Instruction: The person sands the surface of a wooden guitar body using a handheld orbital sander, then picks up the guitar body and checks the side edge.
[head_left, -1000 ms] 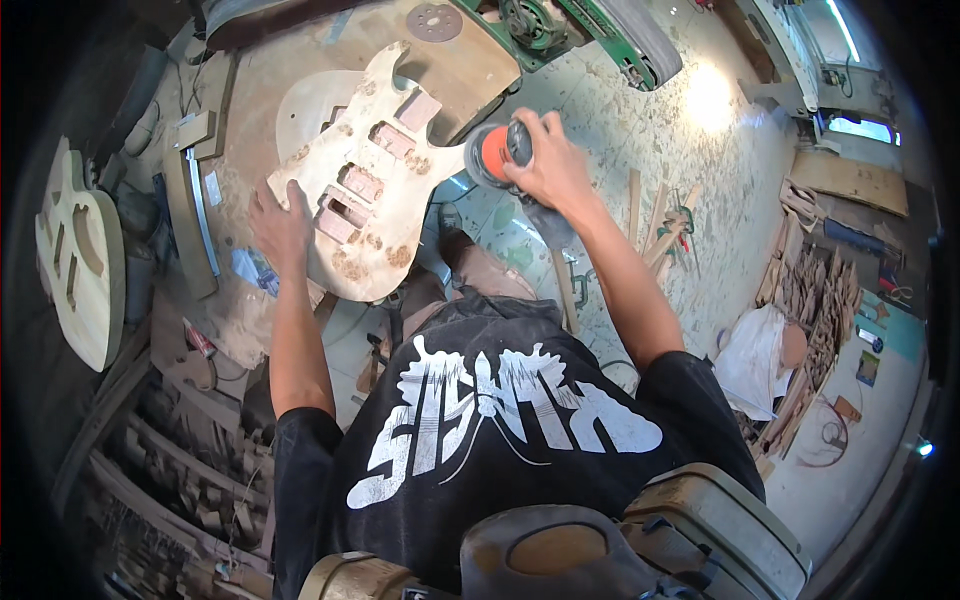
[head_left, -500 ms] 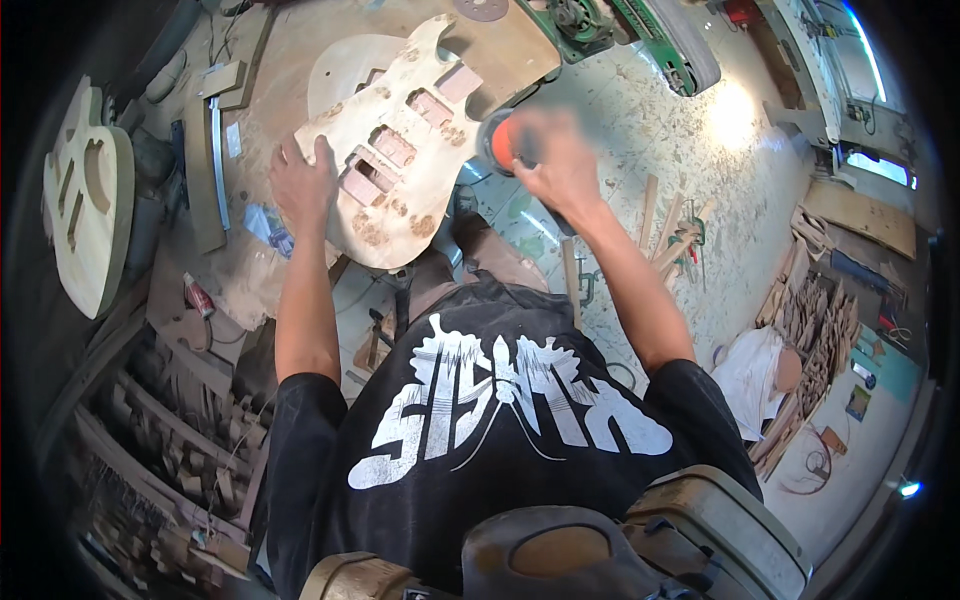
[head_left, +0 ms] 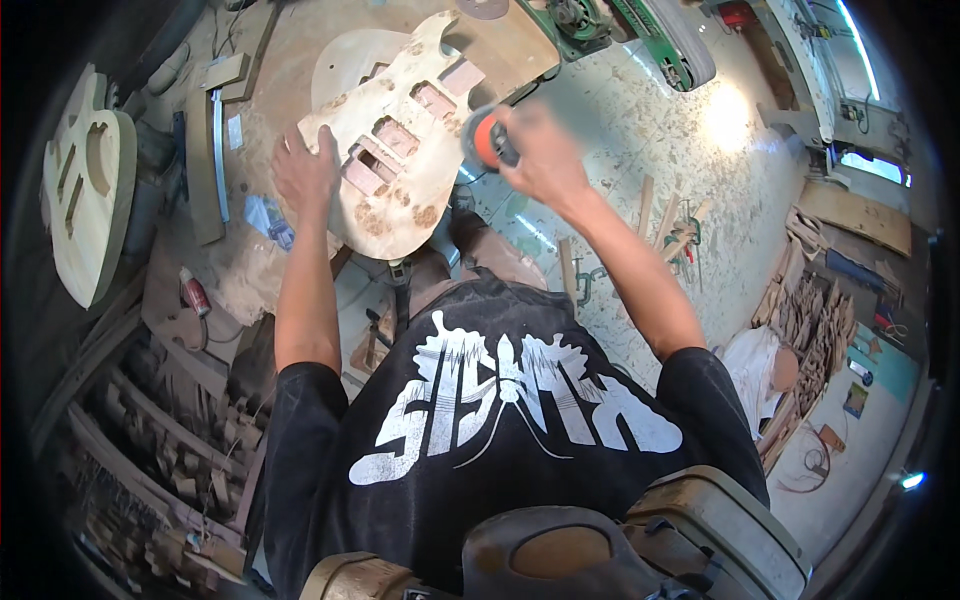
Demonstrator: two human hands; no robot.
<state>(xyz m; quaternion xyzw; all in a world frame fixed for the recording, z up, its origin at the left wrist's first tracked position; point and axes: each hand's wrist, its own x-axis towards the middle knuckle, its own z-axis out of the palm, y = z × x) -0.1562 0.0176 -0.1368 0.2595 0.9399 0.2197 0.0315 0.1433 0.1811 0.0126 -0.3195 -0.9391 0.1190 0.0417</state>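
A pale wooden guitar body (head_left: 400, 195) with burl-like brown patches and several routed cavities lies on the workbench, its near end jutting over the edge. My left hand (head_left: 307, 172) grips its left rim, thumb on the top face and fingers over the side. My right hand (head_left: 543, 155) is closed round an orange and black hand-held sander (head_left: 488, 138), with its round pad at the body's right edge. Blur covers part of the right hand, and whether the pad touches the wood is hard to tell.
Another guitar body (head_left: 95, 205) stands at the far left. On the workbench (head_left: 240, 265) lie a flat round-ended board (head_left: 340, 65) and wood strips. A green machine (head_left: 660, 45) is at the back. Clamps (head_left: 685, 235) and wood sticks lie on the floor at right, near piled offcuts (head_left: 810, 340).
My right hand has brought the sander slightly left, closer against the guitar body's edge. My left hand keeps its hold on the left rim.
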